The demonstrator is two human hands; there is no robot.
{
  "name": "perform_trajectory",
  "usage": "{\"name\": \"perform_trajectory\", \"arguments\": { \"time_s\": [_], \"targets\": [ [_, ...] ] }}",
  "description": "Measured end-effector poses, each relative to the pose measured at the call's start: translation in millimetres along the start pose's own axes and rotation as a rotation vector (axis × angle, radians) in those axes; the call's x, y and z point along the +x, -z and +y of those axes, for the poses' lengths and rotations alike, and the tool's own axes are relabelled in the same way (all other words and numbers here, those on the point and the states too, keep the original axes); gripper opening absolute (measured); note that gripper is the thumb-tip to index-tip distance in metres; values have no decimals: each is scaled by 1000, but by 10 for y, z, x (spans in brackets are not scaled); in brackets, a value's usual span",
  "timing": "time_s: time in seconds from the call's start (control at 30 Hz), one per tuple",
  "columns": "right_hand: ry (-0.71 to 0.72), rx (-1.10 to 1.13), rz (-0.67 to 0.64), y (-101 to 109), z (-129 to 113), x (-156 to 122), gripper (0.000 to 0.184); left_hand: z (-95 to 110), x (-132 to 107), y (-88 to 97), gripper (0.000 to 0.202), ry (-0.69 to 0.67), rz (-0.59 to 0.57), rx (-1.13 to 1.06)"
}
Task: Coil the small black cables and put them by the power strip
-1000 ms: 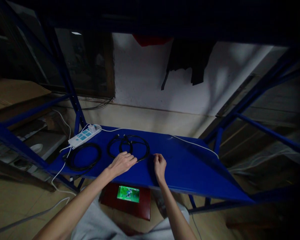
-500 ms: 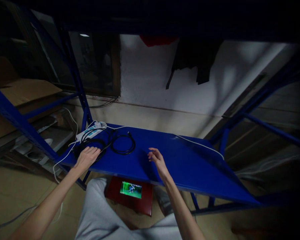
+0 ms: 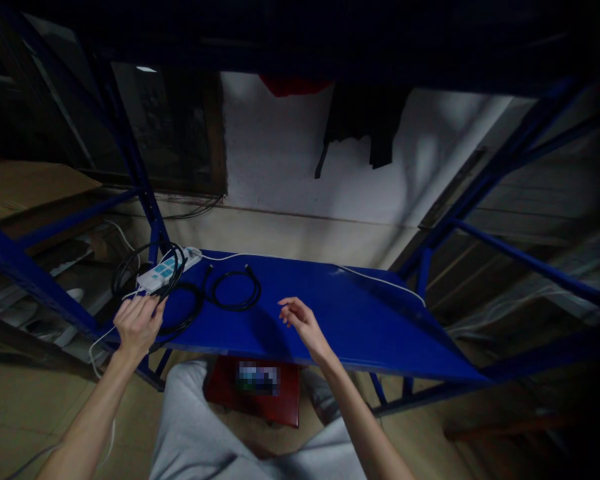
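Note:
My left hand [image 3: 139, 323] is closed on a coil of black cable [image 3: 183, 263], whose loops stand up in front of the white power strip [image 3: 153, 279] at the shelf's left end. More loops of black cable [image 3: 200, 310] lie on the blue shelf [image 3: 340, 327] just right of that hand. A separate black cable loop [image 3: 237, 309], with its plug end up, rests flat further right. My right hand [image 3: 303, 327] hovers over the middle of the shelf, fingers loosely bent and apart, holding nothing.
A white cord [image 3: 380, 275] runs along the shelf's back edge. Blue posts [image 3: 147, 180] frame both ends. Cardboard [image 3: 35, 187] is stacked at the left. Below the shelf, a red stool [image 3: 285, 400] carries a lit, blurred screen [image 3: 258, 379] between my legs.
My left hand has moved left and now holds up loops of black cable that lay on the shelf. The right hand stays over the shelf, still bare. The view has shifted slightly.

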State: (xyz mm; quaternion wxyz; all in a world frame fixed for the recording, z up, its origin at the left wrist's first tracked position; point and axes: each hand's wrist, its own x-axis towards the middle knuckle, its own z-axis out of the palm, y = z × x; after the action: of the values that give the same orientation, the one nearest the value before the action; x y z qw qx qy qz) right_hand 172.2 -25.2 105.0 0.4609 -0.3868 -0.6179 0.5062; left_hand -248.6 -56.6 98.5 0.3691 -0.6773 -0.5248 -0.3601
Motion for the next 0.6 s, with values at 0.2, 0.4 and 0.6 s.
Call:
{"name": "perform_trajectory", "arguments": {
  "time_s": [0.2, 0.4, 0.6],
  "targets": [
    [1, -183, -25, -151, 495, -89, 27, 204, -441, 7, 10, -53, -201, -66],
    [205, -688, -185, -456, 598, 168, 58, 479, -611, -57, 23, -29, -368, -47],
    [254, -918, -255, -682, 794, 481, 50, 561, -451, -123, 29, 69, -447, -66]
  ]
}}
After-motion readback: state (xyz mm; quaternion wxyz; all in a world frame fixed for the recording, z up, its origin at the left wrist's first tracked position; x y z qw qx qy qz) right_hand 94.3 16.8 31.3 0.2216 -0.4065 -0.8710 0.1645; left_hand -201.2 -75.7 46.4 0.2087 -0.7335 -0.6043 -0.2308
